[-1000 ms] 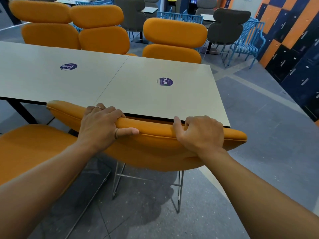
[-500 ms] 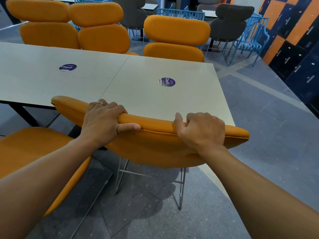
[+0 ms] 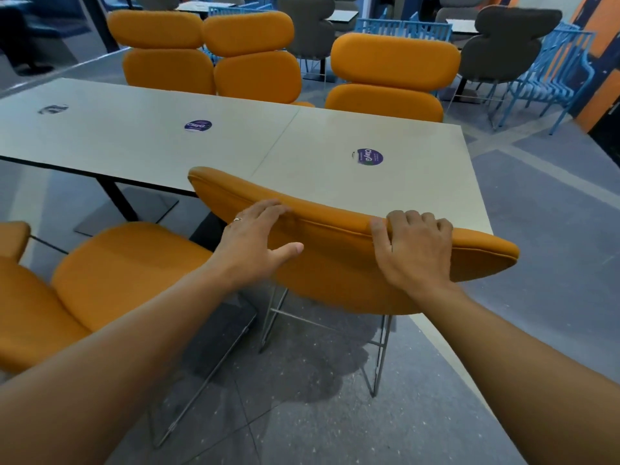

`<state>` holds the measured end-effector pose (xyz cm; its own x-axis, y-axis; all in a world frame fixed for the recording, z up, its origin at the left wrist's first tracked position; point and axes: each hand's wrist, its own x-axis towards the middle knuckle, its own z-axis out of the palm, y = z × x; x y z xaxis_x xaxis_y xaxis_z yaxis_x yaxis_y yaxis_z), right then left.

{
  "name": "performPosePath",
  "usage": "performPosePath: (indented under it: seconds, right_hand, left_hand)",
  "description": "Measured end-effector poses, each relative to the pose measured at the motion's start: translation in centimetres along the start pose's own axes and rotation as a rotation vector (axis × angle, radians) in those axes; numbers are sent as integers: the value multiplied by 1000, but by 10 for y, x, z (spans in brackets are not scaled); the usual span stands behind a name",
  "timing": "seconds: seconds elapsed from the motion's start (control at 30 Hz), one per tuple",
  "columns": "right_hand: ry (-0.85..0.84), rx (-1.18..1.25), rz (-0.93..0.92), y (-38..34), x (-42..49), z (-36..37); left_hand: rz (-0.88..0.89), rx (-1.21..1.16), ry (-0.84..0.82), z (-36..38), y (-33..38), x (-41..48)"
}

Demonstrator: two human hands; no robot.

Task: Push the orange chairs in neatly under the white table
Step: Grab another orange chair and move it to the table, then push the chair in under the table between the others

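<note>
The orange chair's back (image 3: 335, 266) stands right in front of me, its top edge against the near edge of the white table (image 3: 335, 135). My right hand (image 3: 412, 250) grips the top of that back, fingers curled over the edge. Further left on the same edge, my left hand (image 3: 255, 239) rests with fingers laid out nearly straight and the thumb spread away. A second orange chair (image 3: 117, 270) stands at my left, its seat pulled out from the table. Three more orange chairs (image 3: 251, 58) line the table's far side.
The table's black leg and base plate (image 3: 117, 199) stand under the top, to the left of the held chair. Grey chairs (image 3: 503, 45) and blue metal chairs (image 3: 553, 72) fill the background on the right. Grey floor runs along the table's right end.
The fingers of my left hand have straightened out of their curled grip on the chair back. My view has swung left and more of the table and the left chair shows. My right hand keeps its grip.
</note>
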<state>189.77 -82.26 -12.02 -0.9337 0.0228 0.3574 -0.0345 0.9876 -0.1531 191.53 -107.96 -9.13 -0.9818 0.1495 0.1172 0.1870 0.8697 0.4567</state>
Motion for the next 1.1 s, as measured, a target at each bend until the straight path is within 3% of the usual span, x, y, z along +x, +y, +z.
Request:
performPosePath:
  seconds: [0.23, 0.4, 0.6, 0.9, 1.1]
  right_hand:
    - [-123, 80, -208, -62, -51, -28]
    - [-428, 111, -342, -113, -88, -33]
    - [-741, 47, -395, -181, -128, -33]
    - [-708, 153, -395, -319, -178, -32]
    - [-644, 277, -431, -401, -190, -36]
  left_hand:
    - [-106, -49, -81, -20, -31, -65]
    - [-163, -23, -144, -36, -66, -117]
    - [-132, -52, -62, -73, -114, -178]
    - [-115, -22, 85, -169, -207, -265]
    - [-137, 9, 294, -232, -251, -300]
